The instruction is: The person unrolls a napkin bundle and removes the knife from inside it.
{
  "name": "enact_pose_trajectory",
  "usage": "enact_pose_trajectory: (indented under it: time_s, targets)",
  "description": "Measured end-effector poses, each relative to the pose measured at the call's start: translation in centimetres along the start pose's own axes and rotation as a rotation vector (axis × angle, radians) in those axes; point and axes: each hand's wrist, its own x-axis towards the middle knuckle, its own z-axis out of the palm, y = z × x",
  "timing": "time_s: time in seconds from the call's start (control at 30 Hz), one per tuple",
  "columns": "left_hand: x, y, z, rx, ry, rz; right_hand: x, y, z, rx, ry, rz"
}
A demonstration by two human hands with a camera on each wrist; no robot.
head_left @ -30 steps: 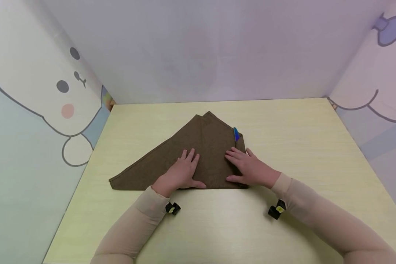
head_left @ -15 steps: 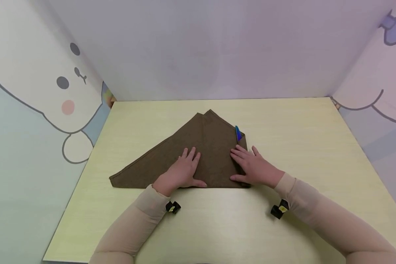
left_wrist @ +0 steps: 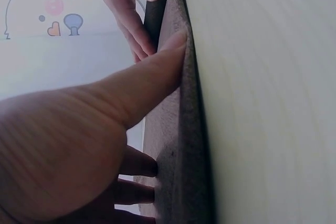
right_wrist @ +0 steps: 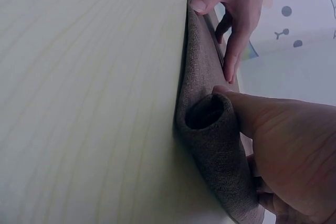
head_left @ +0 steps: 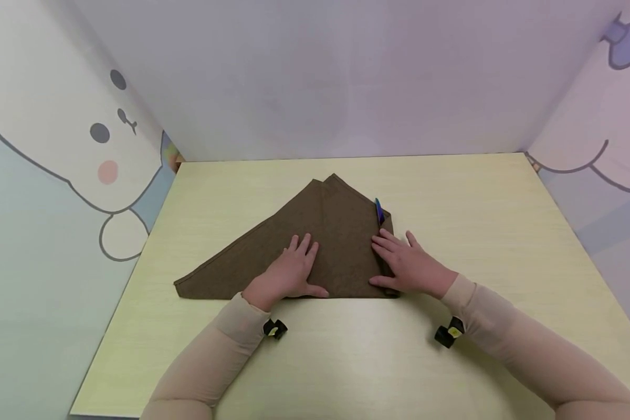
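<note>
A brown cloth (head_left: pixel 341 245), folded into a rough triangle, lies on the table with its long straight edge toward the person. The left hand (head_left: pixel 289 274) rests on its middle with fingers spread and thumb along the near edge. At the cloth's right end the right hand (head_left: pixel 406 265) lies with fingers extended over the turned-in edge. In the right wrist view that end forms a hollow roll (right_wrist: pixel 210 135), the thumb resting on top. A small blue item (head_left: pixel 380 210) sticks out at the upper right fold; the rest of it is hidden.
The pale wooden table (head_left: pixel 336 361) is bounded by a plain wall (head_left: pixel 315 81) at the back and side walls with cartoon animal pictures. A small black device (head_left: pixel 275 329) is at the left wrist, another (head_left: pixel 448 332) at the right.
My right hand has shifted slightly to the right over the cloth's right end. Less of the blue item shows. The left hand stays in the same place on the cloth.
</note>
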Motion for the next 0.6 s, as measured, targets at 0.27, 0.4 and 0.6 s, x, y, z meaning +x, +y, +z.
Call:
enact_pose_trajectory:
  time_s: [0.27,0.4,0.6]
  targets:
    - [-0.20,0.05,-0.30,-0.002,0.019,0.016,-0.14,0.14,0.00,0.006,0.005,0.001]
    - [-0.18,0.06,-0.32,0.003,0.007,0.014,-0.26,0.30,0.02,0.016,-0.006,0.012]
    - [-0.14,0.02,-0.25,0.006,0.002,0.011,-0.48,0.43,0.00,0.022,0.011,0.002]
